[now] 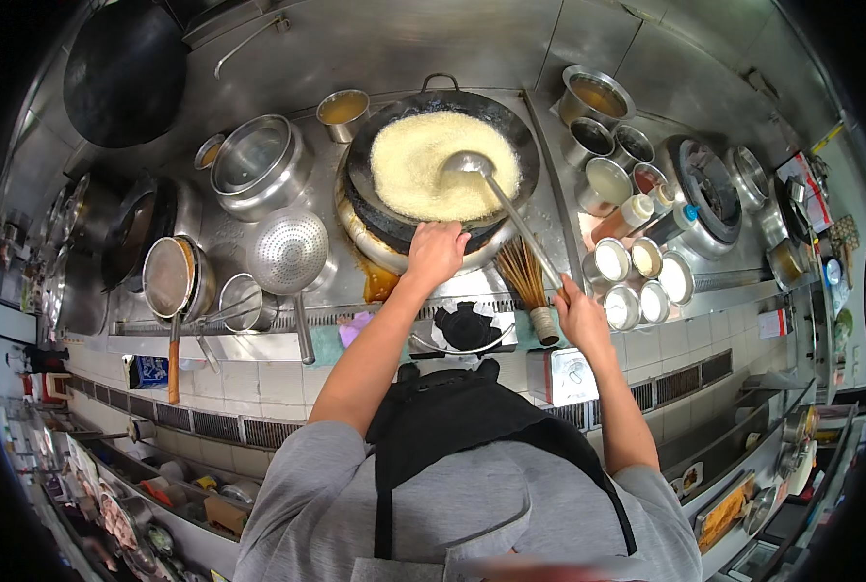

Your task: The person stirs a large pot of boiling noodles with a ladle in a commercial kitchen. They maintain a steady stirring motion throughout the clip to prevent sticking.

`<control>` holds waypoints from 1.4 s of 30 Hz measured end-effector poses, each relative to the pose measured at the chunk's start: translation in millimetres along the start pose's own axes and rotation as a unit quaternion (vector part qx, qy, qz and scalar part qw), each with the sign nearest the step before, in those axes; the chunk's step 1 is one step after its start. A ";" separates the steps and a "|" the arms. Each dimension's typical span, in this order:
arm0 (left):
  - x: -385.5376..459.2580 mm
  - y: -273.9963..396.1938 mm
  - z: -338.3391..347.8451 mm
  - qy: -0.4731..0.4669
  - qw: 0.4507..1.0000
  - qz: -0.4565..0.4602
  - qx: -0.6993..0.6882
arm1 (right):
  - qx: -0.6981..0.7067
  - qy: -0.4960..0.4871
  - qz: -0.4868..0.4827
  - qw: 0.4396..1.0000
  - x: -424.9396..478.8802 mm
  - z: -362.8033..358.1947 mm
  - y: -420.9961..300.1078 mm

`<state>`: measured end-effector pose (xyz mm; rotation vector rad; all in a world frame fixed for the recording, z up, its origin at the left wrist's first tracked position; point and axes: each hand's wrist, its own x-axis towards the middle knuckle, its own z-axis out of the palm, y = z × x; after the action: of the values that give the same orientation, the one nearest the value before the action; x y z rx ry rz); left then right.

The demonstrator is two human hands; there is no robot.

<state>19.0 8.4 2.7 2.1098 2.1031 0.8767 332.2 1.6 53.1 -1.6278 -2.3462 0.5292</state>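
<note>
A black wok (505,124) sits on the stove ring, filled with pale yellow, frothy-looking contents (411,160). My left hand (438,253) is at the wok's near edge, its fingers curled there; what they grip is hidden beneath them. With my right hand (582,316) I hold the handle of a long metal ladle (509,204), its bowl resting in the pale contents right of the middle. A bamboo wok brush (526,280) lies between my hands. A perforated metal skimmer (287,251) lies to the left of the wok.
Metal pots (258,171) stand at the left, beside a wooden-handled strainer (166,278). To the right are a squeeze bottle (625,218), cups of white seasoning (622,307) and containers of liquid (607,182). A pot of amber liquid (343,109) stands behind left. A black cloth (467,325) lies at the front edge.
</note>
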 end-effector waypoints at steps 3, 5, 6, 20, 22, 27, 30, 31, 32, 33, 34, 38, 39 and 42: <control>0.4 -0.6 -3.5 -0.010 1.000 -0.001 0.006 | -0.006 0.018 -0.022 1.000 37.3 10.2 3.0; 0.0 -0.5 -3.9 -0.014 1.000 -0.003 0.007 | -0.006 0.020 -0.026 0.999 60.9 13.7 -1.3; -0.6 -1.5 -3.1 -0.011 1.000 -0.002 0.007 | -0.006 0.020 -0.028 0.999 72.8 16.8 -3.6; 0.0 1.9 -3.1 -0.009 1.000 -0.013 0.006 | 0.559 -0.313 0.215 0.737 138.3 46.1 -72.6; -0.1 0.6 -1.6 0.005 1.000 -0.008 0.000 | 0.568 -0.322 0.209 0.728 123.1 45.3 -71.6; 0.3 0.0 -0.8 -0.007 1.000 -0.014 -0.001 | 0.515 -0.324 0.182 0.772 73.3 23.4 -64.7; 1.2 0.6 -2.7 -0.007 1.000 -0.011 -0.004 | 0.441 -0.305 0.156 0.829 37.3 3.9 -49.2; 1.1 0.7 -3.1 -0.008 1.000 -0.010 -0.005 | 0.421 -0.298 0.149 0.844 25.1 -1.9 -42.2; 0.6 0.7 -3.4 -0.009 1.000 -0.012 -0.005 | 0.384 -0.280 0.134 0.870 12.6 -10.4 -37.6; 0.6 1.2 -3.3 -0.009 1.000 -0.012 -0.005 | 0.346 -0.260 0.119 0.894 -0.3 -20.7 -33.3; 0.8 1.1 -3.0 -0.010 1.000 -0.012 -0.004 | 0.309 -0.240 0.103 0.915 -12.0 -26.4 -26.3; -0.2 -1.3 -0.7 -0.008 1.000 -0.012 -0.006 | 0.067 -0.068 0.025 0.995 -39.7 -35.7 -11.8; -0.1 -0.7 -0.6 -0.005 1.000 -0.011 -0.007 | 0.048 -0.058 0.026 0.997 -37.5 -34.9 -13.3; 0.1 0.2 -1.7 -0.014 1.000 -0.012 -0.001 | 0.008 -0.024 0.015 1.000 -24.5 -26.9 -9.3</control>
<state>18.5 7.9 4.2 2.0791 2.1083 0.8418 343.5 -19.9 81.7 -1.6635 -2.3487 0.5979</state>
